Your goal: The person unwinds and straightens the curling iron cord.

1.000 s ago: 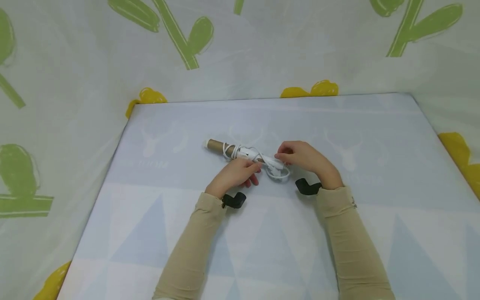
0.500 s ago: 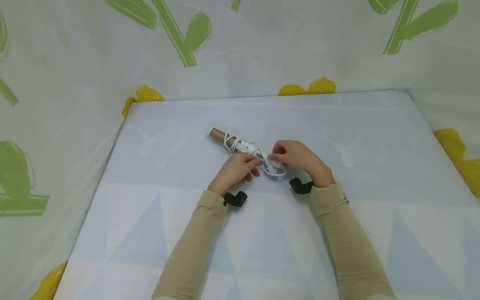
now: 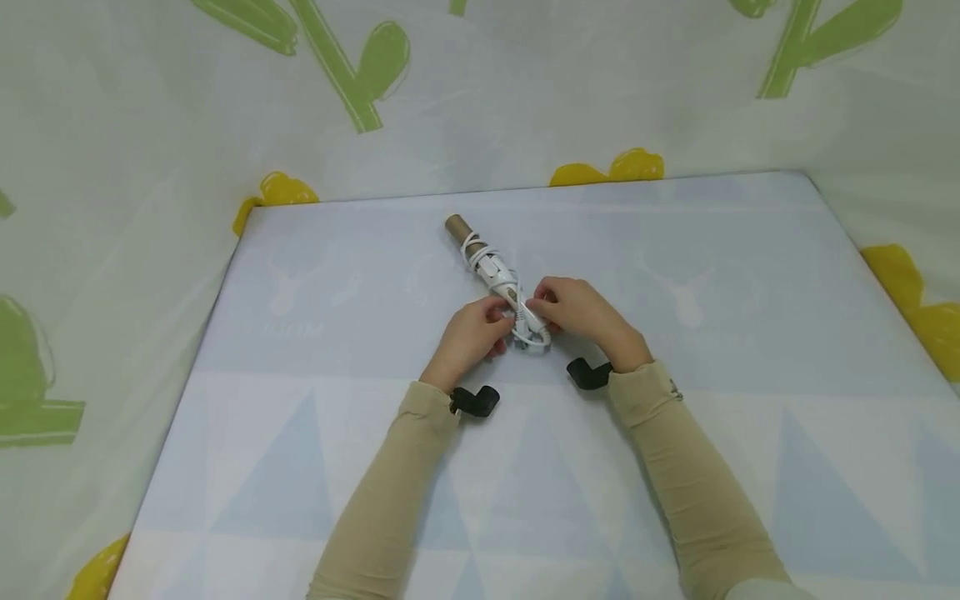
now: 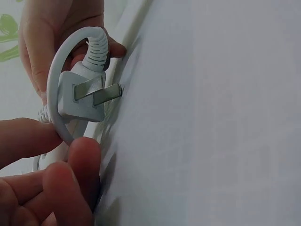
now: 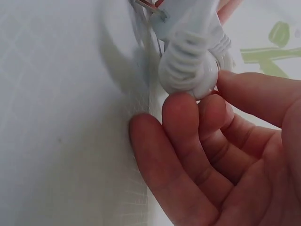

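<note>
A curling iron (image 3: 492,270) with a gold-brown barrel (image 3: 459,228) and white handle lies slantwise, barrel pointing to the far side. White cord (image 3: 480,247) is wound around it. At the near end, my left hand (image 3: 467,335) pinches a loop of the cord (image 4: 55,77) between thumb and finger, beside the two-prong plug (image 4: 81,107). My right hand (image 3: 583,314) holds the rounded handle end (image 5: 165,74), thumb on one side and curled fingers on the other, next to the ribbed cord sleeve (image 5: 184,61). The left fingertips are partly hidden in the head view.
The table has a pale cloth (image 3: 375,467) with blue triangles. A white curtain (image 3: 480,100) with green plants and yellow flowers hangs behind its far edge. Black camera mounts (image 3: 477,402) sit at both wrists, close over the cloth.
The curling iron has turned clockwise, its barrel end swinging away and to the right. The right hand has moved left, nearer the left hand. The head view has shifted slightly.
</note>
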Motion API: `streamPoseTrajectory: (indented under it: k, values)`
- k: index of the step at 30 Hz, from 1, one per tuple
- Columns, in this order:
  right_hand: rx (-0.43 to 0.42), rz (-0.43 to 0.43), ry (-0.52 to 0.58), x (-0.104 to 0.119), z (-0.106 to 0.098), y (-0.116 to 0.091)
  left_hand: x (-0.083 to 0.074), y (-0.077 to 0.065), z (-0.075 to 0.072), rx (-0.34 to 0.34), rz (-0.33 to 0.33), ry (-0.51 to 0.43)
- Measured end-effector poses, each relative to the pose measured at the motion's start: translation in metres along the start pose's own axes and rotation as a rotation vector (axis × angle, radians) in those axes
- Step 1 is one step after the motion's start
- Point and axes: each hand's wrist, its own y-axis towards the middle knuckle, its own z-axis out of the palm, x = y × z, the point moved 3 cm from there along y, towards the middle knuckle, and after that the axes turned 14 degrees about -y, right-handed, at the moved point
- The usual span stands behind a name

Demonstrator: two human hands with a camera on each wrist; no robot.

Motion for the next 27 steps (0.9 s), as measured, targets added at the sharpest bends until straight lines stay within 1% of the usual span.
streamPoseTrajectory:
  k: [4,7,9,13,16,18,21,23,25,27]
  values:
    - [-0.024,0.000,0.021,0.000,0.000,0.000,-0.003,0.000,-0.001,0.003,0.006,0.032]
    - [-0.039,-0.011,0.066,0.001,0.001,0.001,-0.002,0.001,-0.001,-0.021,0.006,0.034]
    - [-0.030,-0.009,0.105,0.002,0.002,0.001,0.000,0.001,-0.001,-0.049,0.004,0.015]
    - [0.014,0.026,0.144,0.002,0.008,0.000,0.004,0.001,0.000,-0.096,0.008,-0.014]
    - [0.031,0.037,0.144,0.003,0.011,-0.001,0.007,0.000,0.001,-0.092,0.001,-0.058]
    - [0.010,0.029,0.156,0.004,0.013,-0.002,0.008,-0.002,0.001,-0.037,-0.024,-0.210]
    - [-0.037,-0.004,0.158,0.008,0.013,-0.002,0.010,-0.003,0.001,0.077,-0.078,-0.519]
    - [-0.066,-0.037,0.151,0.012,0.012,-0.002,0.010,-0.004,0.000,0.145,-0.123,-0.709]
    - [-0.079,-0.062,0.129,0.017,0.010,-0.003,0.010,-0.003,-0.003,0.187,-0.142,-0.804]
    - [-0.085,-0.079,0.112,0.021,0.007,-0.004,0.009,-0.002,-0.006,0.210,-0.152,-0.864]
